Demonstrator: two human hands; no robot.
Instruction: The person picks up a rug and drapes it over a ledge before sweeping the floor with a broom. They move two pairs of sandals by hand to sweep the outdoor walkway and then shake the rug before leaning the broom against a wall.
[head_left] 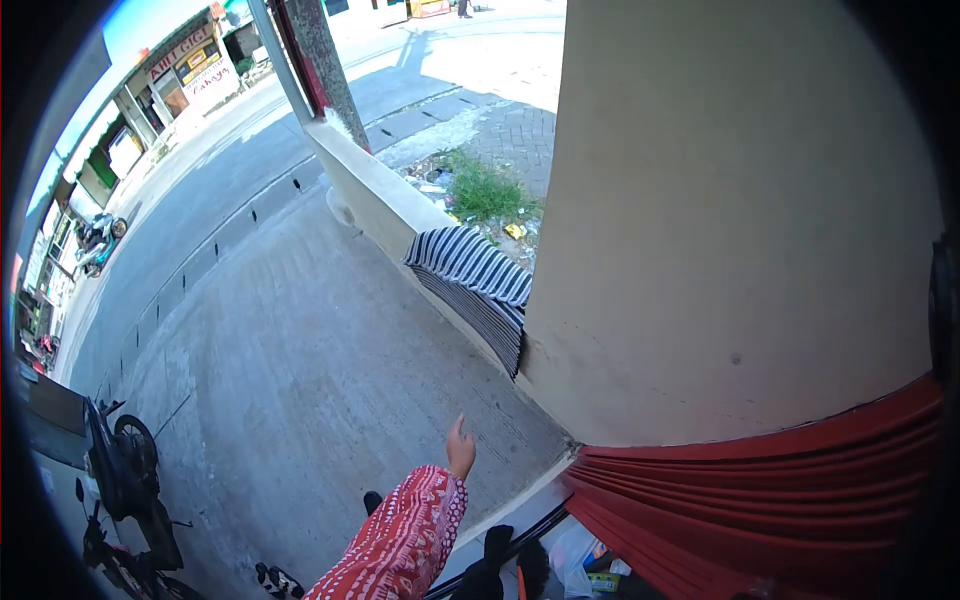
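Observation:
My left hand (461, 449) reaches forward over the concrete floor, low in the middle of the view, in a red and white patterned sleeve (405, 535). At least one finger is stretched out, and nothing shows in the hand. Beyond it, a black and white striped cloth (465, 272) hangs over the low wall (375, 190). To the right of the hand, a gathered red curtain (740, 475) runs along the base of the beige wall (740, 220). My right hand is out of view.
Black motorbikes (130, 480) stand at the lower left, with a pair of sandals (278, 580) on the floor near them. Dark bundled items (492, 570) and a plastic bag (570, 560) lie at the bottom edge. Grass (487, 188) and litter lie outside the low wall, beside the road (190, 230).

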